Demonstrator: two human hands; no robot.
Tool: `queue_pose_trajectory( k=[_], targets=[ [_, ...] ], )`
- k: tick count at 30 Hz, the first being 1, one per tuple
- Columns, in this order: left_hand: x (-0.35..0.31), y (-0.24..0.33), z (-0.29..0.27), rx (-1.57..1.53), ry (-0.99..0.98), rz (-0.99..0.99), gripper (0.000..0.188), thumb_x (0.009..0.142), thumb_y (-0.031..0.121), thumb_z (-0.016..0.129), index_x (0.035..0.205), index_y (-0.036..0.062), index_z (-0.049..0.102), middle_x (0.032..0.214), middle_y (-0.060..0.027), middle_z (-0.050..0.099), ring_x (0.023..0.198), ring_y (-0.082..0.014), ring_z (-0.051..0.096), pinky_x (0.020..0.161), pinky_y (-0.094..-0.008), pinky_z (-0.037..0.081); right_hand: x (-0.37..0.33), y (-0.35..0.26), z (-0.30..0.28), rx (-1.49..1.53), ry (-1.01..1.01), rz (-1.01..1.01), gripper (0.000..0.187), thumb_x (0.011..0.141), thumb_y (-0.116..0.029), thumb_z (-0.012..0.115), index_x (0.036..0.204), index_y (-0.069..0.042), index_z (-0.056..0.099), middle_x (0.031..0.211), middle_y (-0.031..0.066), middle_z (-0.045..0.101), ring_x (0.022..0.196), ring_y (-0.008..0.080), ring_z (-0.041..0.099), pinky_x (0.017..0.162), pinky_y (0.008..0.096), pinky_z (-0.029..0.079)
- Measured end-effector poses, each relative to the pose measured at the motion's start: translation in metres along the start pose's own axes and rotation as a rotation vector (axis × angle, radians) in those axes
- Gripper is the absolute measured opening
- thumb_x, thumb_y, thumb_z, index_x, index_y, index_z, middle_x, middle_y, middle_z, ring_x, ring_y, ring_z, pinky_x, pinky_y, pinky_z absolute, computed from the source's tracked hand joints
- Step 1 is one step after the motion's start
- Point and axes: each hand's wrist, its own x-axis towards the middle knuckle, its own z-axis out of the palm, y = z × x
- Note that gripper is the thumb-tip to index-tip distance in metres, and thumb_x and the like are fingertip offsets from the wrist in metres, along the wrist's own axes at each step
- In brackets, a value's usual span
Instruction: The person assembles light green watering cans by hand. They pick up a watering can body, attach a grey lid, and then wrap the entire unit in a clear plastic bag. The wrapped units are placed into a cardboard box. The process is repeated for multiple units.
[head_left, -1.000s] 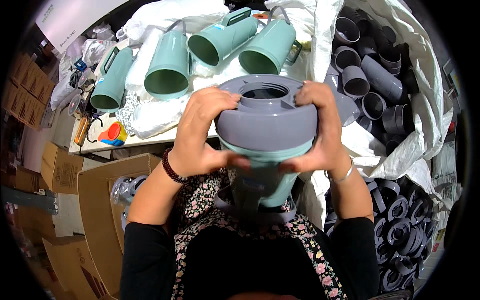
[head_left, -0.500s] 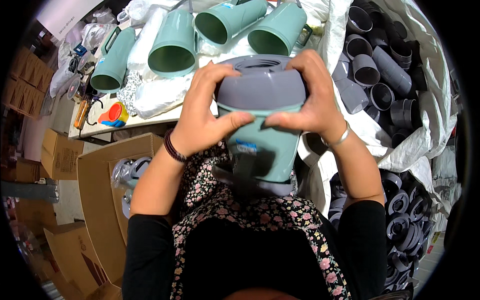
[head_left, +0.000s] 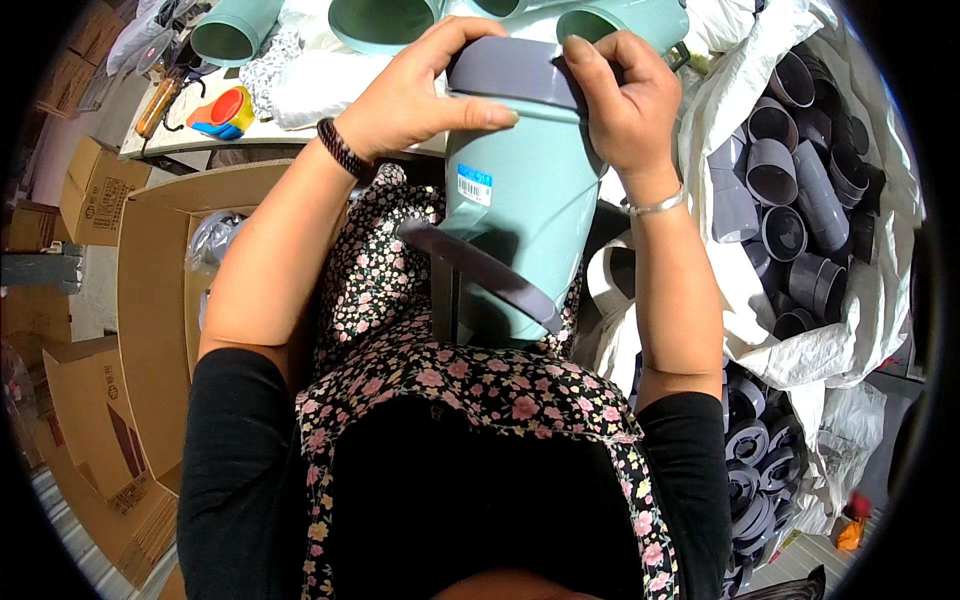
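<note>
A mint-green thermos jug [head_left: 530, 165] with a blue-and-white label stands in front of my apron, tilted slightly. On its top sits a grey lid [head_left: 515, 72]. A dark grey handle [head_left: 485, 268] sticks out toward me from the lower body. My left hand [head_left: 425, 95] grips the lid's left side, its thumb lying across the body just under the lid's rim. My right hand [head_left: 630, 110] is closed around the lid's right edge, thumb up against the grey side and fingers bent. The jug's far side is hidden.
Several open green jug bodies [head_left: 385, 22] lie on the white table [head_left: 200, 135], near a red, yellow and blue tape dispenser [head_left: 228, 112]. At left stands an open cardboard box [head_left: 155, 260]. White sacks [head_left: 735, 95] at right hold grey cups [head_left: 772, 172] and grey round lids [head_left: 748, 440].
The view has shifted, so the table sits higher in it. The jug has turned and tilted, its label and handle now showing more plainly. My right thumb has moved from below the lid onto its edge.
</note>
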Motion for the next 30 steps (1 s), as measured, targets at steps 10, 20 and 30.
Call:
queue_pose_trajectory(
  k=[10,20,30],
  targets=[
    [-0.013,0.032,0.002,0.243,0.116,0.023,0.052,0.064,0.025,0.076,0.105,0.0034,0.051,0.099,-0.0091,0.050,0.096,-0.0214,0.048,0.084,-0.0300,0.040,-0.004,-0.010,-0.011,-0.165,-0.162,-0.326,0.056,0.061,-0.042,0.073,0.096,-0.003,0.053,0.089,0.0123,0.052,0.082,0.0301,0.048,0.075,0.0366,0.037],
    [-0.044,0.026,-0.108,-0.640,0.771,-0.105,0.034,0.092,0.040,0.043,0.080,0.0087,0.052,0.075,-0.0084,0.060,0.072,-0.0210,0.057,0.090,-0.0420,0.041,-0.099,0.186,0.053,-0.404,-0.071,0.196,0.013,0.077,-0.014,0.063,0.084,-0.002,0.063,0.091,0.0159,0.064,0.106,0.0297,0.053,0.087,0.0337,0.042],
    [0.023,-0.005,-0.028,-0.391,0.010,-0.360,0.018,0.086,0.017,0.054,0.089,-0.0011,0.058,0.077,-0.0090,0.061,0.072,-0.0135,0.056,0.080,-0.0298,0.044,-0.024,0.121,0.011,1.244,0.271,1.079,0.031,0.092,-0.029,0.048,0.091,0.000,0.056,0.079,0.0069,0.061,0.066,0.0148,0.059,0.057,0.0245,0.049]
  ],
)
